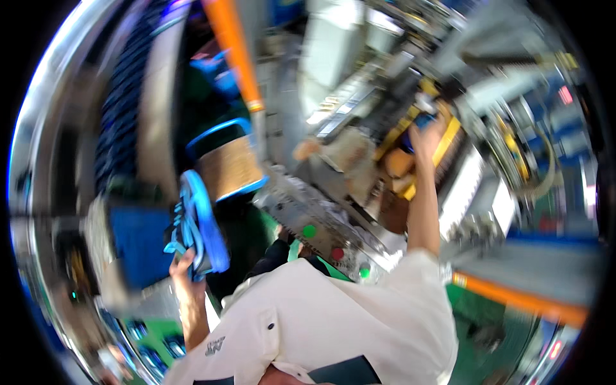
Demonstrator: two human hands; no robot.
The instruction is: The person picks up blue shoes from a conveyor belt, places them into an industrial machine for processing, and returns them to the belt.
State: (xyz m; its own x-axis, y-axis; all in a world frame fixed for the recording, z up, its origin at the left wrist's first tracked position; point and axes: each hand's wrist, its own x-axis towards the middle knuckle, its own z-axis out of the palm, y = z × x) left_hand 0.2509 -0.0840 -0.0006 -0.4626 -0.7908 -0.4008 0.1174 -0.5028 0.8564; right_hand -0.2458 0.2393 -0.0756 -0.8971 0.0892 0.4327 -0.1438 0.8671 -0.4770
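On the left, my left hand (183, 266) grips a blue shoe (206, 224) by its lower end. The shoe stands roughly upright, its thick bright blue side facing right and lighter blue and dark strap-like parts on its left. My right arm stretches forward to a machine with yellow bars (447, 144). My right hand (431, 135) is among those bars, close to a small dark blue thing. Motion smears its fingers, so I cannot see whether they hold anything. Brown rounded parts (399, 163) sit between the bars, left of my right forearm.
A metal panel with green and red buttons (309, 231) lies between my arms. Beyond the shoe is a blue-rimmed box with a tan inside (224, 168). An orange post (234, 51) rises at the back; an orange rail (520, 298) runs at right. A blue-sided block (138, 244) stands far left.
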